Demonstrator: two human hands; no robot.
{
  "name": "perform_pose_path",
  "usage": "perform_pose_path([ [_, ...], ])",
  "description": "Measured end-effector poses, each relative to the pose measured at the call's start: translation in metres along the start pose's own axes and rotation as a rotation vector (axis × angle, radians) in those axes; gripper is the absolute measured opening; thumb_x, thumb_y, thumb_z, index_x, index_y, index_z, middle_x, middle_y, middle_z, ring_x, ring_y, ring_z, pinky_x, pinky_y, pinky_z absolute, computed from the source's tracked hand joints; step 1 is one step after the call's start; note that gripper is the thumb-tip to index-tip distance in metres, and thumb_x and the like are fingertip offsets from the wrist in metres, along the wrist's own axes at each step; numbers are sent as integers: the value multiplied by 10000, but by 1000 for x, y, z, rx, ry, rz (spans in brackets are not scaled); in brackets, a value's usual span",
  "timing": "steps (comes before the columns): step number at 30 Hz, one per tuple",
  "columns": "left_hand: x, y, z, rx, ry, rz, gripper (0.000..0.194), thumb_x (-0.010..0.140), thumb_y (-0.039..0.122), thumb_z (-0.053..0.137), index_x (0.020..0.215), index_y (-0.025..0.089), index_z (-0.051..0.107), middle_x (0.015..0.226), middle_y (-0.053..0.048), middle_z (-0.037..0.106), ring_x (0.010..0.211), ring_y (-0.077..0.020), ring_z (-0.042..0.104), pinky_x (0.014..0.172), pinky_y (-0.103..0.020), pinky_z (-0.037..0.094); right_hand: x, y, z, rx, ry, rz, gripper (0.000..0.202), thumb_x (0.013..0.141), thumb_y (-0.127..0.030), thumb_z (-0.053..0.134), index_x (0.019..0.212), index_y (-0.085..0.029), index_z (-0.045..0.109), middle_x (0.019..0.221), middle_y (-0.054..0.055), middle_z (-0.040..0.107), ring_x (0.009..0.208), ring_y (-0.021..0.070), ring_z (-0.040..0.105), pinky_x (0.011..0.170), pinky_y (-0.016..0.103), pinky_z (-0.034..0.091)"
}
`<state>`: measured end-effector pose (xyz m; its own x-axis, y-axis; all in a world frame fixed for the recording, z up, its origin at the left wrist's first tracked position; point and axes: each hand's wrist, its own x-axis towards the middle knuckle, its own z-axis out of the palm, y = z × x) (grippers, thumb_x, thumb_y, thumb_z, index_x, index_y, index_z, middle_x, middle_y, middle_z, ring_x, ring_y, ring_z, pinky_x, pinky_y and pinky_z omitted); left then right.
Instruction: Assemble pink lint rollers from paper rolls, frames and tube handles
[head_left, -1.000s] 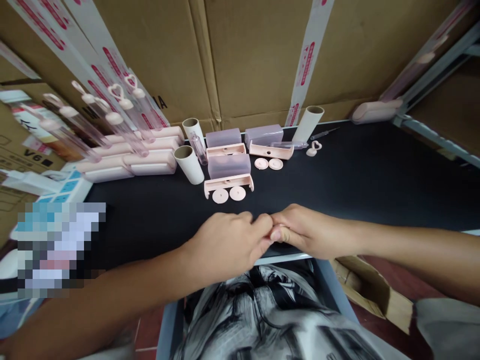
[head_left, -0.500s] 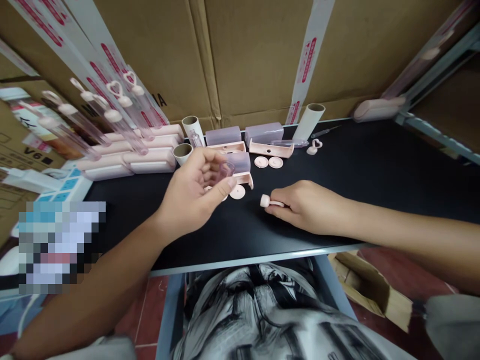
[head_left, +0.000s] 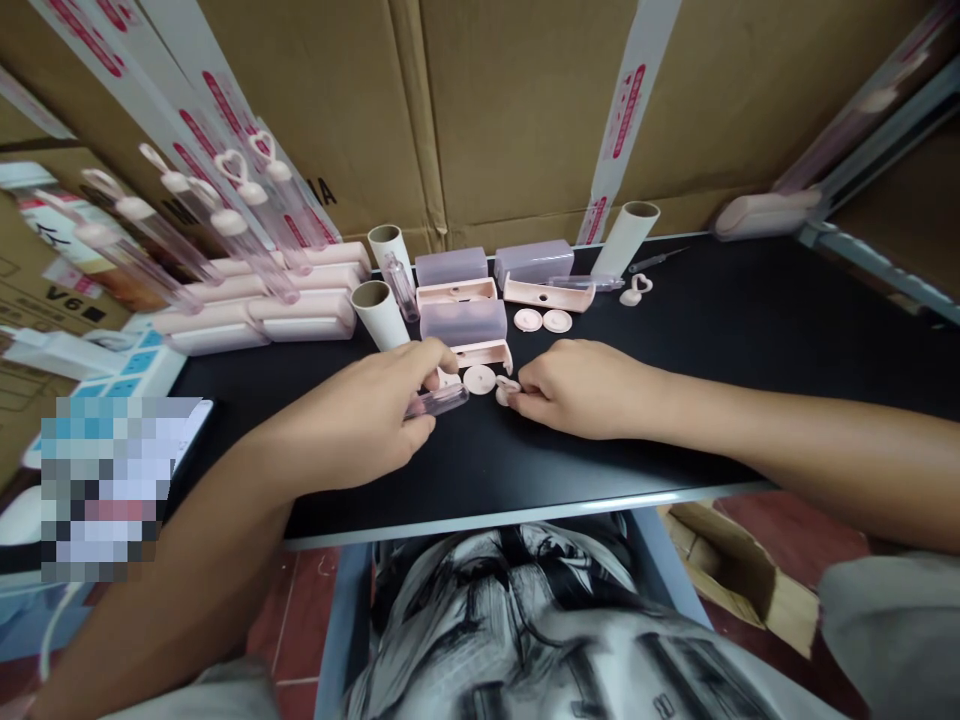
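My left hand [head_left: 375,415] is closed on a clear pinkish tube [head_left: 446,399], low over the black table. Beside it, my right hand [head_left: 574,385] pinches a small pale pink heart-loop cap [head_left: 507,388] at the tabletop. Between the hands lies a round pink disc [head_left: 480,379]; part of another shows by my left fingers. Just behind them are a pink tray piece [head_left: 487,353] and a translucent lilac cover [head_left: 463,322]. Two more discs [head_left: 528,320] lie farther back, in front of an open pink tray [head_left: 547,294]. A second heart-loop cap [head_left: 636,290] rests to the right.
White cardboard tubes [head_left: 379,315] stand behind my left hand, another [head_left: 626,238] at the back right. Several assembled pink pieces with upright clear tubes [head_left: 251,235] fill the left. A power strip [head_left: 135,360] and a pixelated device [head_left: 120,480] are nearer. Large cartons [head_left: 510,130] line the back.
My left hand has lowered, and its tube now lies nearly level. My right hand has moved left with the cap, down beside the disc. The view has shifted slightly.
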<state>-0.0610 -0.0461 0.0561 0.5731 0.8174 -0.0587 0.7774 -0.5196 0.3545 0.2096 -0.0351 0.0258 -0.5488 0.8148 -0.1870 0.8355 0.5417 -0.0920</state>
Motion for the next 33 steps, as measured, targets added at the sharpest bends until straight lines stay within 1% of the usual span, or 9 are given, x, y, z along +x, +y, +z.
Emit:
perform_pose_path([
  [4, 4, 5, -7, -73, 50, -4, 118, 866, 281, 747, 981, 270, 725, 903, 45, 792, 790, -189, 735, 709, -293, 492, 1, 0, 2, -7, 7, -7, 482, 1099, -450, 501, 818, -186, 790, 793, 136, 777, 689, 237, 664, 621, 355, 260],
  [6, 6, 9, -6, -86, 89, -5, 97, 850, 292, 789, 918, 261, 728, 838, 57, 781, 736, -173, 708, 686, -284, 466, 1, 0, 3, 1, 2, -10, 472, 1093, -451, 506, 821, -191, 792, 798, 130, 778, 684, 230, 655, 622, 351, 259],
  [13, 17, 14, 12, -122, 274, 23, 255, 891, 312, 796, 1132, 260, 729, 1008, 33, 820, 828, -168, 733, 756, -270, 509, -13, 17, -7, 42, 10, 46, 429, 1054, -474, 590, 748, -201, 717, 675, 54, 684, 581, 163, 502, 605, 327, 261],
  [17, 18, 16, 14, -92, 247, 32, 354, 885, 332, 809, 1219, 261, 718, 1058, 12, 819, 839, -193, 735, 798, -300, 533, -27, 54, -18, 49, 168, 157, 428, 1028, -444, 630, 684, -192, 663, 621, 30, 632, 562, 143, 473, 622, 330, 292],
  [21, 18, 17, 14, -49, 237, 39, 423, 869, 358, 839, 1268, 277, 722, 1052, 1, 807, 825, -213, 730, 837, -334, 548, -39, 122, -29, 26, 310, 396, 394, 1033, -384, 632, 745, -134, 733, 694, 86, 708, 641, 142, 552, 685, 365, 337],
  [23, 18, 16, 14, -44, 248, 59, 433, 855, 360, 855, 1261, 278, 729, 1028, -1, 799, 828, -221, 732, 857, -343, 553, -41, 162, -30, 1, 360, 544, 415, 1056, -348, 581, 840, -55, 779, 794, 165, 755, 741, 152, 619, 719, 414, 332],
  [27, 16, 17, 12, -53, 316, 81, 419, 857, 429, 850, 1229, 274, 737, 970, -4, 787, 759, -212, 703, 805, -345, 556, -31, 221, -15, 23, 353, 512, 329, 1025, -190, 566, 1180, -28, 807, 1093, 233, 809, 907, 214, 695, 779, 398, 390],
  [30, 13, 18, 9, -108, 420, 131, 388, 880, 446, 824, 1213, 265, 742, 989, -11, 792, 630, -158, 628, 686, -322, 530, -19, 230, -1, 141, 307, 540, 297, 952, -121, 622, 1178, -101, 813, 1031, 154, 816, 844, 221, 677, 768, 361, 440],
  [33, 9, 14, 9, -199, 561, 183, 388, 903, 438, 824, 1235, 251, 748, 951, -9, 782, 547, -115, 562, 585, -298, 480, -15, 217, 6, 291, 274, 500, 253, 928, -164, 665, 1141, -177, 801, 903, 66, 781, 757, 206, 632, 722, 343, 444],
])
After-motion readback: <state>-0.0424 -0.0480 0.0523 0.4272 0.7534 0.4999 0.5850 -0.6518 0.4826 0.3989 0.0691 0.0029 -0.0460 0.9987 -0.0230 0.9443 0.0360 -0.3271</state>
